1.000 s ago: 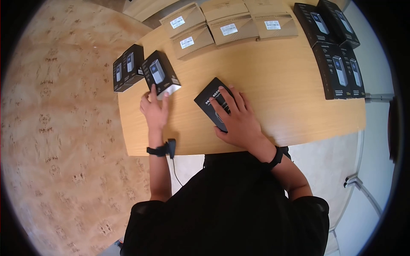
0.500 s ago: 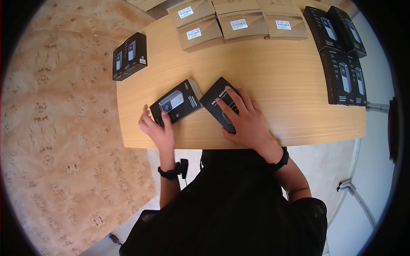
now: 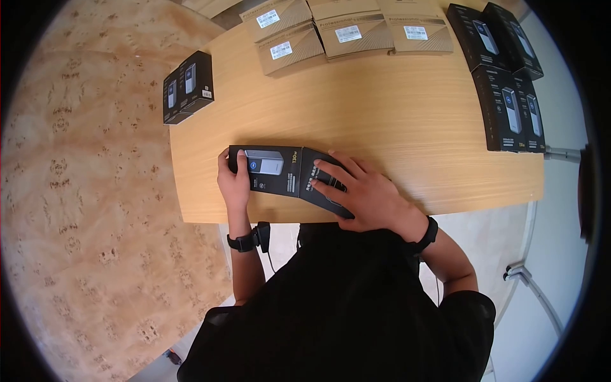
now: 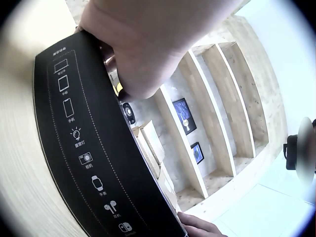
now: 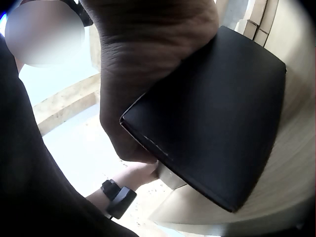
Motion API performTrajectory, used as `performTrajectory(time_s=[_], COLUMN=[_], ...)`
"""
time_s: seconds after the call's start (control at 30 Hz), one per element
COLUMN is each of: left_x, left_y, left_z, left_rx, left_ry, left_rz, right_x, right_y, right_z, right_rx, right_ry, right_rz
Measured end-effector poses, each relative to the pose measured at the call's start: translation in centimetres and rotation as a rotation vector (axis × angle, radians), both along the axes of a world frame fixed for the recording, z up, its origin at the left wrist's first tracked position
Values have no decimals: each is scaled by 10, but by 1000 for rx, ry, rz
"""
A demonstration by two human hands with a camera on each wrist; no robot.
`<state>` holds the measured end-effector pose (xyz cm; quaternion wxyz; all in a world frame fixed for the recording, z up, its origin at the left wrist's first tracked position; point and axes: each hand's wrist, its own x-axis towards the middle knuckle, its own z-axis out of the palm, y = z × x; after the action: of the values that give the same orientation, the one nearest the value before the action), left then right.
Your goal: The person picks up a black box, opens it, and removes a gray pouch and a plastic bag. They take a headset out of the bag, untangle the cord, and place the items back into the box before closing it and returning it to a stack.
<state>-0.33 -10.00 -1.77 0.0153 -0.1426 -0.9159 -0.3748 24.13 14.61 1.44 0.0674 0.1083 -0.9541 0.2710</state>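
A black box with a picture of a silver device and "130W" (image 3: pixel 273 170) lies near the table's front edge. My left hand (image 3: pixel 234 184) grips its left end, thumb on the printed face. In the left wrist view, a long side with white icons (image 4: pixel 84 138) faces the camera. The second black box (image 3: pixel 316 184), with white lettering, meets its right end at an angle. Over that box spreads my right hand (image 3: pixel 369 194), fingers across the top and thumb at the near edge. Its plain black end (image 5: pixel 212 113) shows in the right wrist view.
Two black boxes (image 3: pixel 188 87) stand together at the table's left edge. Several brown cartons with white labels (image 3: pixel 348 35) line the back. More black boxes (image 3: pixel 506 108) stand at the right edge. Wooden shelves (image 4: pixel 217 113) appear beyond the table.
My left hand has brought the picture box from the left back toward me and turned it sideways, against the other box. My right hand's box has rotated and shifted slightly toward me.
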Motion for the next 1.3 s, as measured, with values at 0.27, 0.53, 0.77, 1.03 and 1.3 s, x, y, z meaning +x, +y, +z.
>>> performTrajectory(time_s=[0.27, 0.53, 0.77, 1.03, 1.3], left_x=[-15, -25, -31, -30, 3], left_y=[-3, 1, 0, 8, 17], left_z=[-3, -5, -7, -2, -14], left_rx=[92, 178, 229, 110, 122], left_ry=[-90, -71, -93, -123, -31], left_rz=[4, -45, -66, -47, -82], right_x=[2, 3, 3, 6, 9], right_y=[2, 2, 4, 6, 1], right_z=[-3, -2, -1, 0, -8], right_rx=[-12, -8, -14, -44, -242], right_ry=[17, 4, -1, 40, 227], right_rz=[8, 29, 52, 89, -65])
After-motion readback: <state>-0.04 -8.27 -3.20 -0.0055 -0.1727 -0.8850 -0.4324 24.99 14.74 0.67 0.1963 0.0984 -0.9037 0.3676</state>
